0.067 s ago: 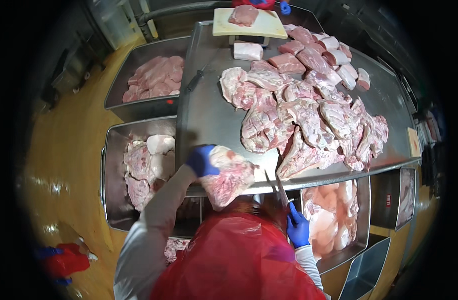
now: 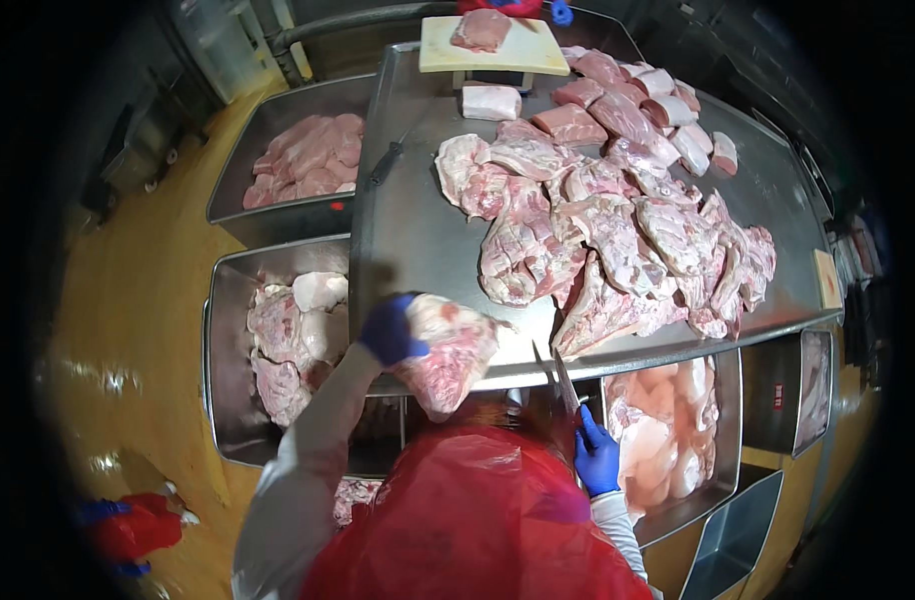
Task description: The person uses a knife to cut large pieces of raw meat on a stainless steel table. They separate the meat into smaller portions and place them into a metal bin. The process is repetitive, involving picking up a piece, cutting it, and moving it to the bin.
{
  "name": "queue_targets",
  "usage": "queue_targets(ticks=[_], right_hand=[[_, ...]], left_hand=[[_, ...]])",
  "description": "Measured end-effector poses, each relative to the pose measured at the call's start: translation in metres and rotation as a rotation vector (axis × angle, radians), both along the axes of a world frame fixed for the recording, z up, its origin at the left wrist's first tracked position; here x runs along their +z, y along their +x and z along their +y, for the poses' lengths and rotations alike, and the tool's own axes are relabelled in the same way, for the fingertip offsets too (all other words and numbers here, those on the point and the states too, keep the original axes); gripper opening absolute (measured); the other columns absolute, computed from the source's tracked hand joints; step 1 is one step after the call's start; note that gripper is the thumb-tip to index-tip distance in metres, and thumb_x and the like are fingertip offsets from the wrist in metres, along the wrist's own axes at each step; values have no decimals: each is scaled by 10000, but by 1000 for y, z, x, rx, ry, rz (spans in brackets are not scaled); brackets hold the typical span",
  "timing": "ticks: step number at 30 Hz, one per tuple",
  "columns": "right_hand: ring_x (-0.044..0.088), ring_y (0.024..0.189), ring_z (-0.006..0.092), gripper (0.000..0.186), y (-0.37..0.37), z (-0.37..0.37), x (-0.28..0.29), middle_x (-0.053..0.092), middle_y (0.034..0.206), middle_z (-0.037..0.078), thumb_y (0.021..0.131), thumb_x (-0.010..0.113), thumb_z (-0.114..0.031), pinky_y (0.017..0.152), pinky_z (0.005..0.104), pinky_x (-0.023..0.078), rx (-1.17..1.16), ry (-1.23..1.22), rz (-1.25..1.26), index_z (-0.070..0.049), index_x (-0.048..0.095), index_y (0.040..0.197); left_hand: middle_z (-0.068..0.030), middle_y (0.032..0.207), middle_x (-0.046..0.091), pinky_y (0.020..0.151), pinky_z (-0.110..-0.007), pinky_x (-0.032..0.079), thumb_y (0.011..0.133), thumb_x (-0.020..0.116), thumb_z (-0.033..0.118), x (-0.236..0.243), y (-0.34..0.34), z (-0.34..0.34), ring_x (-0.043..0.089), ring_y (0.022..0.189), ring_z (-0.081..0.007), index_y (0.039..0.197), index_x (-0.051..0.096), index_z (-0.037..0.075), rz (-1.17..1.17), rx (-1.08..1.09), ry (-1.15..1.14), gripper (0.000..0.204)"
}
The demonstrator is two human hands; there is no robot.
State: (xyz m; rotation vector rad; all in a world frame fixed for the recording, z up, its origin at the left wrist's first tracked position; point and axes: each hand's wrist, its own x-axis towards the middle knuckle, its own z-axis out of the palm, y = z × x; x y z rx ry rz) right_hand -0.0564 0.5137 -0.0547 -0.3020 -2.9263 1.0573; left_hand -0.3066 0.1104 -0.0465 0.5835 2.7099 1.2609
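Observation:
My left hand, in a blue glove, is closed on the left edge of a cut of raw meat with pale fat. This piece is held over the near edge of the steel table, its lower tip hanging past it. My right hand, also blue-gloved, is wrapped round the handle of a knife. The blade points away from me, over the table's near edge and apart from the held meat. A heap of large raw cuts lies just beyond the knife.
Another knife lies at the table's left side. A cutting board with one piece stands at the far end, near a co-worker's blue glove. Steel bins of meat flank the table at left and near right. Another person is at lower left.
My left hand has moved slightly left with the cut of meat. My right hand and the knife are almost where they were.

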Motion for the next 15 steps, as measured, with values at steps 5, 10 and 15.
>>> queue_targets(ticks=[5,10,15], right_hand=[[622,676,283,552,-9,8,2,633,799,146,952,682,-63,658,390,513,15,-62,20,-206,601,1479],[668,757,347,544,-30,21,9,661,875,178,963,669,-72,713,428,545,44,-107,-37,-218,593,1482],[671,732,214,503,-41,37,2,712,888,137,966,668,-46,726,335,550,47,-206,67,-127,615,1460]], left_hand=[[-133,1074,750,836,-394,591,660,883,224,18,74,-107,735,963,-252,1183,694,50,143,489,-82,583],[-146,1237,699,1009,-379,520,736,830,105,-19,124,-231,664,1123,-242,1366,604,-33,-124,1012,703,683],[-116,1132,687,957,-401,525,793,875,127,-117,117,-254,634,1003,-230,1185,647,-1,410,1498,-23,471]])
